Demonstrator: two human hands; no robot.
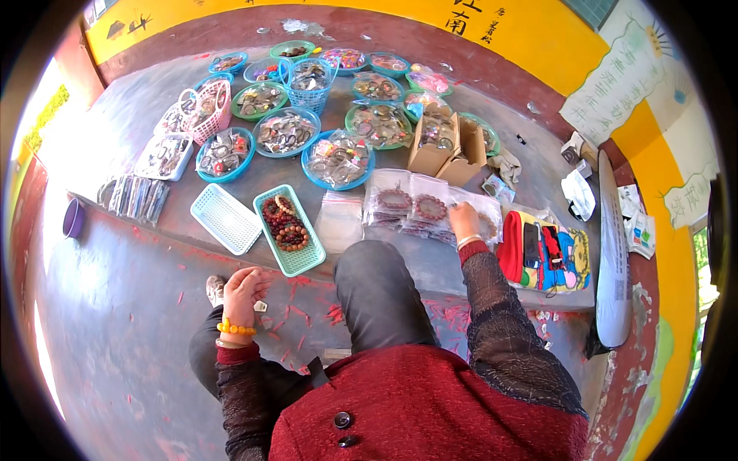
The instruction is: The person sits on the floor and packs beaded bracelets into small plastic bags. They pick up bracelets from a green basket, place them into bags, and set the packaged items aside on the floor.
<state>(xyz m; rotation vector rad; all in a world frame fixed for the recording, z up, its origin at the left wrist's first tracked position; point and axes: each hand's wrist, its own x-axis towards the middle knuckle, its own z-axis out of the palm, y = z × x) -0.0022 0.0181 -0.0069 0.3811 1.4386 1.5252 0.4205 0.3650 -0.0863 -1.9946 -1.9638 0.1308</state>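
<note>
My right hand (464,222), fingers curled, grips the edge of a clear plastic bag with a bracelet (486,223) in it. Beside it lie stacks of bagged reddish bead bracelets (429,207), and left of these a pile of clear plastic bags (340,219). A mint-green basket (306,263) holds loose brown, dark red and tan bead bracelets (286,227). Next to it sits a white basket (225,218) with nothing in it. My left hand (244,296), a yellow bead bracelet on its wrist, hovers above my leg, fingers loosely stretched and seemingly holding nothing.
Several round basins (289,132) and baskets of bagged trinkets crowd the platform's far side. A cardboard box (430,160) stands behind the bagged bracelets. Right of my right hand lie folded colourful cloth (573,257) and a black phone-like object (531,246). A purple bowl (74,218) is far left.
</note>
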